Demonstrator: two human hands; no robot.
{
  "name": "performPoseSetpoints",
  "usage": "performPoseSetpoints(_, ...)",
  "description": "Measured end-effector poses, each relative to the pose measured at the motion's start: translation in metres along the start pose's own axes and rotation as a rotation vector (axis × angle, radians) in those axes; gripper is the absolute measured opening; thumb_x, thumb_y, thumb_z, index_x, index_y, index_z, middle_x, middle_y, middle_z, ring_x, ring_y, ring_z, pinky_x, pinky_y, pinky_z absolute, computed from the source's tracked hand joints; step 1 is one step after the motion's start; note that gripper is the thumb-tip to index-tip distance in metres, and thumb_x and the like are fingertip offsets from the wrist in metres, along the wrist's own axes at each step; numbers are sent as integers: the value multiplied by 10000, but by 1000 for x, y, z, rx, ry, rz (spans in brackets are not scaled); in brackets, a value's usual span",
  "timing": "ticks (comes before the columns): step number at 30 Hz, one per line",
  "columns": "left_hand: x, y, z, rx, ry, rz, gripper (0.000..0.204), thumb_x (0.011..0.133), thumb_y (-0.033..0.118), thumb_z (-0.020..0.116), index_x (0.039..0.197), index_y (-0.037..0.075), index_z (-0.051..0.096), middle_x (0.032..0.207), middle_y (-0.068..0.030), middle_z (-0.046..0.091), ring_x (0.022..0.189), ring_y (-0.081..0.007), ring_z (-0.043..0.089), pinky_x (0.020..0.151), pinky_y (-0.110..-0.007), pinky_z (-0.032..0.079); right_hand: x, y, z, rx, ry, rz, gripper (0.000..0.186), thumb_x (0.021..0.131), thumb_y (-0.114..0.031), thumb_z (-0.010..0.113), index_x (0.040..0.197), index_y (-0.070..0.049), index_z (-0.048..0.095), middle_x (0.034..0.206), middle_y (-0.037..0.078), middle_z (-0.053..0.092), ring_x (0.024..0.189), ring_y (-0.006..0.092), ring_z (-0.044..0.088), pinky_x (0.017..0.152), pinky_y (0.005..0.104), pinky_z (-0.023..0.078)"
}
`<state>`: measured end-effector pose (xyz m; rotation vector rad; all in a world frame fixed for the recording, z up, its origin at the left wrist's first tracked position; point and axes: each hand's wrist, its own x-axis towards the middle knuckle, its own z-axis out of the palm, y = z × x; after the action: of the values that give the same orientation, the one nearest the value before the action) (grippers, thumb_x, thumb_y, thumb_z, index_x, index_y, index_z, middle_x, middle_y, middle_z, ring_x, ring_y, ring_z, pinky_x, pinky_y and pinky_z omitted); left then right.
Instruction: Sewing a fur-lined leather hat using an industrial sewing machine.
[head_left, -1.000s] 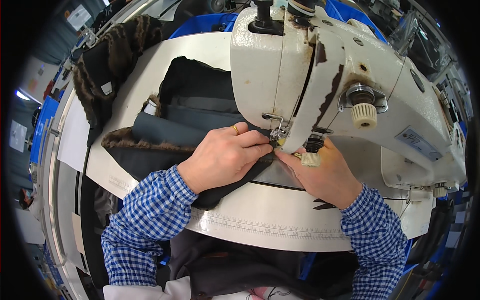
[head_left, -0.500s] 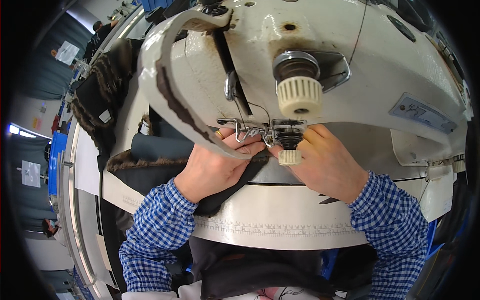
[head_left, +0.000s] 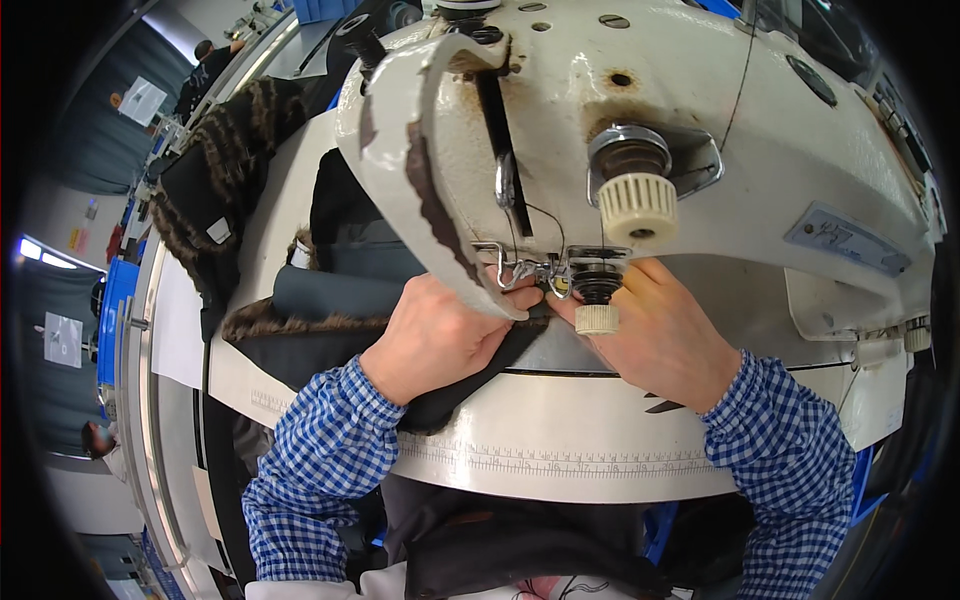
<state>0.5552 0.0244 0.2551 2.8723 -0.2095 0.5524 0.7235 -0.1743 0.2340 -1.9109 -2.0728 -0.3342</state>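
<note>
A white sewing machine [head_left: 730, 215] stands over both of my hands. My left hand [head_left: 425, 335] is closed on a dark fabric piece with a brown fur edge [head_left: 300, 350], its fingertips close to the metal thread guides [head_left: 535, 272]. The curved white guard [head_left: 385, 150] covers part of those fingers. From the other side, my right hand [head_left: 670, 335] has its thumb and fingers bent in toward the same fabric edge. Its fingertips are partly behind the lower cream knob [head_left: 597, 320], so what they pinch is hidden. The needle point is also hidden.
Another dark fur-trimmed piece [head_left: 225, 160] lies at the far left of the table. A printed ruler strip [head_left: 560, 465] runs along the near edge. A dark pointed blade [head_left: 664, 405] lies by my right wrist. Farther left, a person [head_left: 203, 75] stands in the background.
The machine now appears farther right and slightly lower in the view. My left hand appears farther right too, and its ring no longer shows. My right hand stays almost where it was.
</note>
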Motion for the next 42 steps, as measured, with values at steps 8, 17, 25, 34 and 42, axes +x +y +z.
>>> performPoseSetpoints(8,2,1,-3,38,4,39,378,731,28,771,1104,89,750,1129,-40,707,966,-284,680,811,-397,571,0,-2,-1,-1,10,-1,342,873,-87,637,1209,-74,697,1039,17,615,934,178,610,903,327,472)
performPoseSetpoints(17,-1,0,-5,109,-94,12,338,764,20,753,1085,125,776,1107,-35,710,884,-228,682,722,-344,565,2,-3,3,72,73,25,291,878,-115,629,1156,-67,700,958,16,568,844,173,586,827,317,463)
performPoseSetpoints(25,-20,-16,2,73,-168,-52,543,748,-61,693,1248,140,752,1212,-89,745,1018,-234,744,832,-307,573,-4,-9,7,42,23,25,316,852,-122,653,1156,-46,694,1017,22,598,935,190,595,900,322,476)
performPoseSetpoints(34,-15,-11,-1,44,-166,-21,557,741,-57,690,1255,153,743,1231,-64,737,982,-203,736,762,-269,526,-2,-10,13,-35,108,17,157,876,-156,671,988,-65,732,923,3,554,834,151,594,817,305,464)
performPoseSetpoints(42,-4,-5,1,66,-60,-24,282,761,45,774,1036,111,775,1066,-29,716,928,-245,678,642,-381,553,-1,-8,2,70,11,63,331,831,-116,657,1153,-52,695,1007,38,591,929,200,596,907,330,472)
